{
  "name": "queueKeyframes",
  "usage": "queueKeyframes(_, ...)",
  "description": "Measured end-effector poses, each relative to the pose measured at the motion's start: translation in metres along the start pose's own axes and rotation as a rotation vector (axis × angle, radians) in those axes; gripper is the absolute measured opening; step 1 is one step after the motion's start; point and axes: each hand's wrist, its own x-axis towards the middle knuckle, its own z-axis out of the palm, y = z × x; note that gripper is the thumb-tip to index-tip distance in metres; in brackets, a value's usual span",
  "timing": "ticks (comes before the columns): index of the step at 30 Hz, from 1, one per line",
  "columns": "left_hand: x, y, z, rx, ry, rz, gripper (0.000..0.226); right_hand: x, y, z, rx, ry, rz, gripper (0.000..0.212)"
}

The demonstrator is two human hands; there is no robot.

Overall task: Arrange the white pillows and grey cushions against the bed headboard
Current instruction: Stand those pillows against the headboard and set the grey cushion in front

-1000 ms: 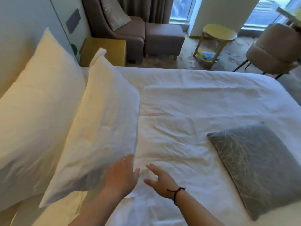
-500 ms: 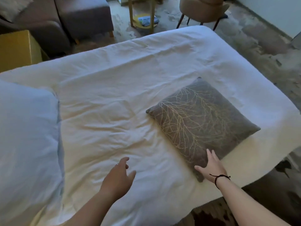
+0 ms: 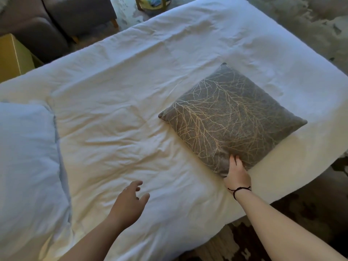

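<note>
**bedmaker22:** ok so where's everything at right now?

**linen_nerd:** The grey cushion (image 3: 232,119) lies flat on the bed (image 3: 131,95), near the edge on the right hand's side, turned like a diamond so one corner points at the person. The right hand (image 3: 237,173) is on that near corner. Its fingers (image 3: 234,160) are bent over the fabric and pressed into it, so it looks like a grip on the corner, though the thumb is tucked out of sight and I can't see how far it wraps under. There's a thin black cord around that wrist.

**bedmaker22:** and the left one?

**linen_nerd:** The left hand (image 3: 130,202) hovers just above the duvet, holding nothing. Fingers loosely spread and a bit curled, thumb sticking out toward the cushion. There's something small and shiny on one finger, maybe a ring, too tiny to tell. It's well apart from the cushion, with bare rumpled duvet between its fingertips and the right hand.

**bedmaker22:** pillows?

**linen_nerd:** One white pillow (image 3: 26,166) fills the edge of the shot on the far side of the left hand from the cushion. It's not touching the fingers. Can't tell whether it's leaning or lying flat from this angle.

**bedmaker22:** anything else around?

**linen_nerd:** Past the bed beyond the fingertips there's a dark sofa (image 3: 56,21), a yellowish cabinet (image 3: 13,57) beside it, and patterned carpet (image 3: 301,21) along the bed's far and right sides.
</note>
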Motion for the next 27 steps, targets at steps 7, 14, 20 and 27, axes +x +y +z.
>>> queueKeyframes(7, -0.014, 0.012, -0.001, -0.045, 0.010, 0.061, 0.045, 0.001, -0.009, -0.043, -0.034, -0.104, -0.081, 0.020)
queueKeyframes(14, -0.030, 0.013, -0.034, -0.298, 0.050, 0.014, 0.046, -0.060, -0.137, -0.052, 0.305, -0.171, -0.286, 0.008)
queueKeyframes(20, -0.058, 0.003, -0.108, -0.473, 0.247, -0.016, 0.031, -0.180, -0.280, -0.061, 0.901, -0.514, -0.416, 0.032)
queueKeyframes(27, -0.101, -0.041, -0.207, -0.602, 0.244, -0.112, 0.025, -0.285, -0.344, -0.059, 1.213, -0.758, -0.508, 0.026)
